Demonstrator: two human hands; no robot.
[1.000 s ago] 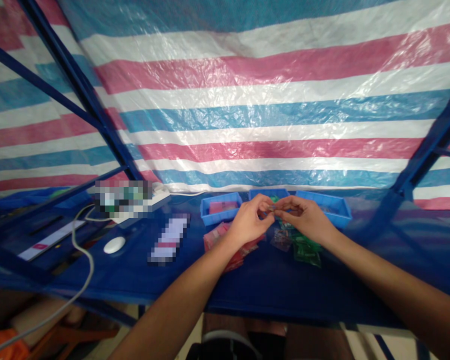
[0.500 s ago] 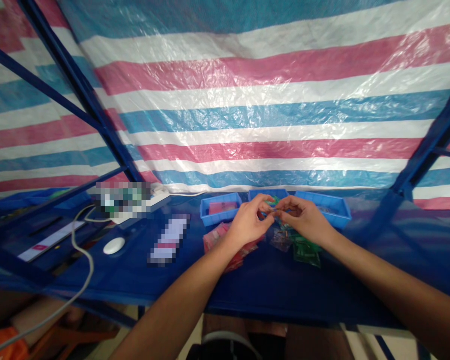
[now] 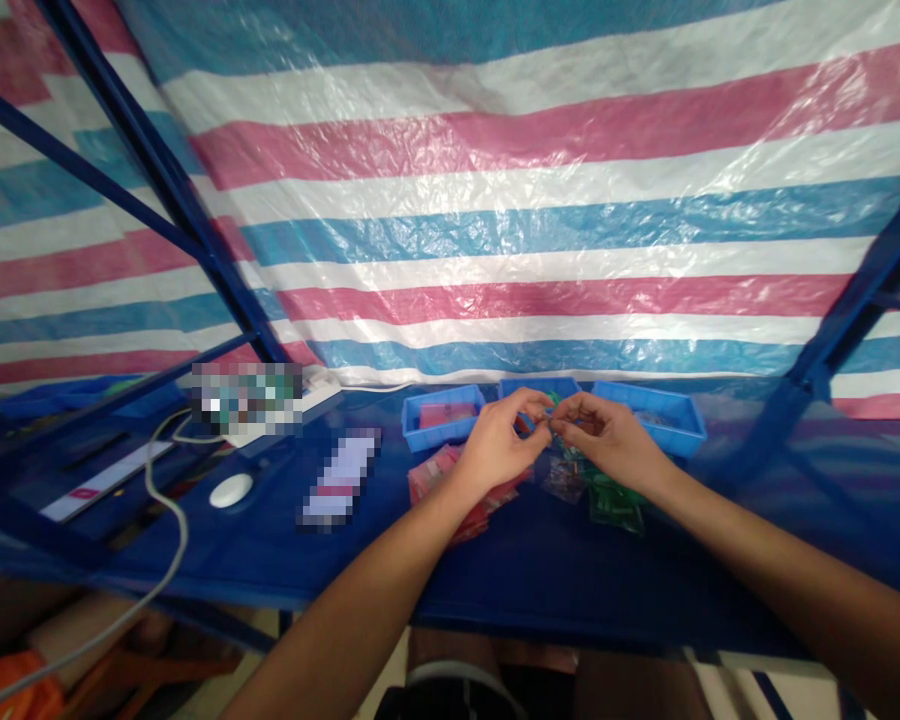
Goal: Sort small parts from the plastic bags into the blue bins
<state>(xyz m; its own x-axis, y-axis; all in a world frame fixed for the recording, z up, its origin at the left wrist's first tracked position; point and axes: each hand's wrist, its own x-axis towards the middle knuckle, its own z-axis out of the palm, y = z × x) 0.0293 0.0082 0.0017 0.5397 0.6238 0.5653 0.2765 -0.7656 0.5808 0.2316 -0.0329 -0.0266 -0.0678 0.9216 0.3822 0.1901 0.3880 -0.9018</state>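
Note:
My left hand (image 3: 499, 443) and my right hand (image 3: 607, 437) meet at the fingertips above the blue table, pinching a small item (image 3: 547, 424) between them. It looks green and orange, but it is too small and too hidden by my fingers to identify. Below my hands lie pink packets (image 3: 450, 487) to the left, and a transparent bag (image 3: 564, 479) and green bags (image 3: 615, 508) to the right. Behind my hands stand several blue plastic trays, the left one (image 3: 442, 418) holding something pink, with the middle one (image 3: 536, 387) partly hidden and the right one (image 3: 649, 418) at my right fingers' far side.
A white mouse (image 3: 231, 490) sits left of a pixelated white object (image 3: 339, 478). Behind them are a white power strip (image 3: 319, 400) and a grey cable (image 3: 166, 500). A striped plastic tarp (image 3: 540, 250) and blue metal poles (image 3: 172, 190) enclose the table's back.
My hands stay together in nearly the same place, with only a slight shift of the fingers around the small item.

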